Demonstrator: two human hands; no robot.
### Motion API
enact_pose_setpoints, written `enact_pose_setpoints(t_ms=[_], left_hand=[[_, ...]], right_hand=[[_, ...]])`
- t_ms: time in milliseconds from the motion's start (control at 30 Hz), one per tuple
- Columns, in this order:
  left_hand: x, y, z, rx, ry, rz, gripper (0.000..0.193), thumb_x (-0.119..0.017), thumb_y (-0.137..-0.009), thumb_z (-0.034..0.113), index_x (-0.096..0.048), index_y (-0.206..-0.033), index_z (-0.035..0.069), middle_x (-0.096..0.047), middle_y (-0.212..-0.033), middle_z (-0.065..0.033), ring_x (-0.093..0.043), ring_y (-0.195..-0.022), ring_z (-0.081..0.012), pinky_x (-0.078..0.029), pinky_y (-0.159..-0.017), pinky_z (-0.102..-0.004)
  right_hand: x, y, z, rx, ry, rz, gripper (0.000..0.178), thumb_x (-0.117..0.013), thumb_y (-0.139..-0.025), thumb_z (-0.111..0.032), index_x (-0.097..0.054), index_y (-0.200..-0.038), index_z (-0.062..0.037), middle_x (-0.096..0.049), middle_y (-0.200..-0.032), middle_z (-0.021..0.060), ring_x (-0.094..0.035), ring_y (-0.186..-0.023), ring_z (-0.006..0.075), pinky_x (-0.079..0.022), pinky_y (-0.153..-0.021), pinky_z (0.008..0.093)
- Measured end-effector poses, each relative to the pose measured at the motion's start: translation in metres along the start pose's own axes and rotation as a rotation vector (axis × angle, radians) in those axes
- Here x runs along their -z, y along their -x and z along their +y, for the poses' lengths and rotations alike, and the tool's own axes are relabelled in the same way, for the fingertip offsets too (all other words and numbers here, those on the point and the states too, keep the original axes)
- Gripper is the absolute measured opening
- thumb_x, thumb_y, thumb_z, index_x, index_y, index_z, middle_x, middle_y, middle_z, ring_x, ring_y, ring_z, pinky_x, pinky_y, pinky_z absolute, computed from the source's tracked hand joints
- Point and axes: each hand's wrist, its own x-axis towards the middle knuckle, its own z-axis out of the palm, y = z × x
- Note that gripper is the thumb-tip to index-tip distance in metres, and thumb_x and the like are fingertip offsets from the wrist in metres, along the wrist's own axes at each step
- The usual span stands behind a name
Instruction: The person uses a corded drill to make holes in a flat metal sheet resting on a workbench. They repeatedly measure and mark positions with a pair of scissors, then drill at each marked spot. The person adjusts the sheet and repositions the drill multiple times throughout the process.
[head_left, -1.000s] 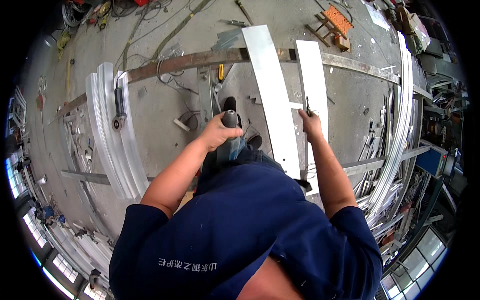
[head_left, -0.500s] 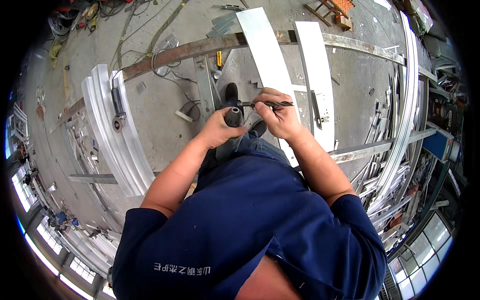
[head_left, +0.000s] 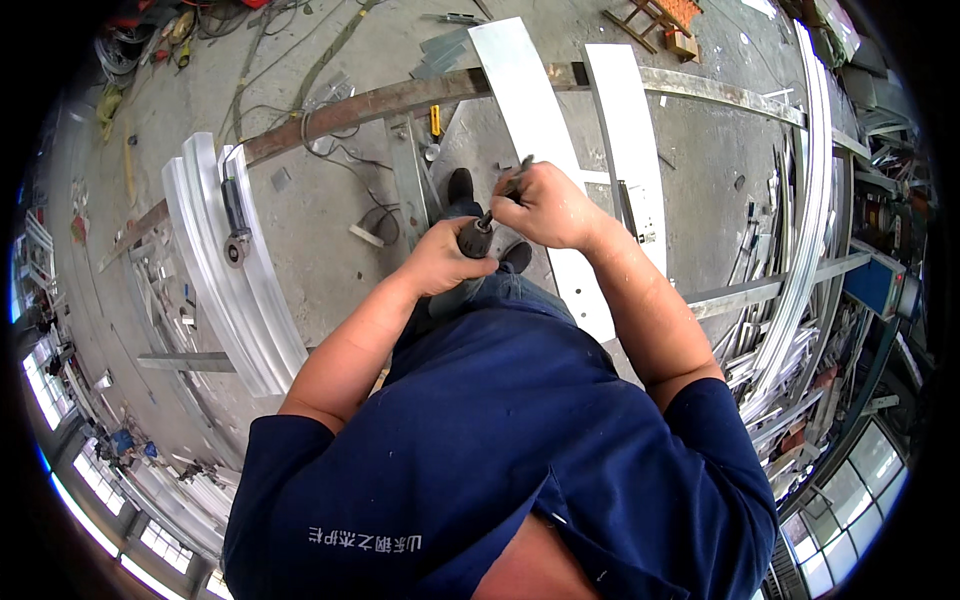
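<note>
Shirt (head_left: 480, 420): navy and short-sleeved, on a worker whose two hands meet in front of the waist.
Bit (head_left: 522, 170): dark and slender, in the air between drill and left plank; its long axis slants from the drill's mouth away and rightward, free tip pointing from the body, over the left plank's left edge as seen from above.
Drill (head_left: 474, 240): mouth turned away and slightly right, meeting the bit's near end (how deep it sits, one cannot tell; the drill's body is mostly hidden).
Left hand (head_left: 437, 260): thumb and fingers wrapped around the drill's nose.
Right hand (head_left: 555, 208): fingers drawn narrow, pinching the bit.
Left plank (head_left: 525, 90): white, its far end jutting past the far edge of the beam (head_left: 400, 98).
Right plank (head_left: 622, 110): also white, also overhanging that edge.
Grinder (head_left: 233, 208): lying lengthwise along the right edge of the rails (head_left: 205, 250).
</note>
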Motion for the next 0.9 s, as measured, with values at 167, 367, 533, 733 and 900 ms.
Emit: enact_pose_setpoints(t_ms=[167,367,533,733,900], left_hand=[[0.001,-0.002,-0.007,0.044,0.028,-0.027,0.03,-0.084,-0.074,0.016,-0.064,-0.092,0.004,-0.063,-0.082,0.0024,-0.057,-0.076,-0.0078,-0.047,-0.071,-0.0268],[0.001,0.001,0.005,0.033,-0.043,-0.13,0.023,-0.082,-0.073,0.014,-0.064,-0.085,0.004,-0.062,-0.078,0.0016,-0.056,-0.073,-0.0079,-0.046,-0.069,-0.026],[-0.009,-0.007,0.019,0.021,-0.092,-0.197,0.02,-0.078,-0.073,0.012,-0.061,-0.077,0.003,-0.056,-0.07,0.0034,-0.052,-0.067,-0.007,-0.044,-0.063,-0.0263],[-0.021,-0.024,0.024,0.077,-0.242,-0.441,0.02,-0.08,-0.07,0.009,-0.066,-0.083,0.003,-0.068,-0.079,-0.0013,-0.063,-0.075,-0.0102,-0.051,-0.073,-0.0274],[-0.037,-0.041,0.053,0.147,-0.308,-0.803,0.02,-0.079,-0.066,0.008,-0.067,-0.082,0.002,-0.068,-0.079,-0.0024,-0.063,-0.073,-0.011,-0.052,-0.07,-0.0279]], right_hand=[[0.007,-0.008,-0.001,0.022,0.058,-0.148,0.027,-0.062,-0.084,-0.025,-0.071,-0.083,0.001,-0.065,-0.077,0.0249,-0.065,-0.075,0.0408,-0.053,-0.071,0.0438],[0.01,0.006,-0.004,-0.081,-0.08,-0.233,0.022,-0.062,-0.09,-0.017,-0.068,-0.086,0.0042,-0.065,-0.075,0.0184,-0.062,-0.069,0.0308,-0.051,-0.069,0.0376],[0.003,0.03,0.028,0.351,-0.063,-0.027,0.019,-0.062,-0.089,-0.011,-0.064,-0.08,0.0047,-0.062,-0.077,0.0163,-0.061,-0.07,0.0301,-0.05,-0.069,0.0376],[0.012,0.069,0.042,0.379,-0.138,0.0,0.013,-0.061,-0.088,-0.008,-0.065,-0.087,0.0036,-0.062,-0.082,0.0148,-0.062,-0.076,0.0309,-0.051,-0.072,0.0383],[0.03,0.111,0.03,0.428,-0.09,-0.039,0.011,-0.064,-0.083,-0.004,-0.068,-0.091,0.0029,-0.063,-0.085,0.0147,-0.062,-0.081,0.0328,-0.052,-0.074,0.0404]])
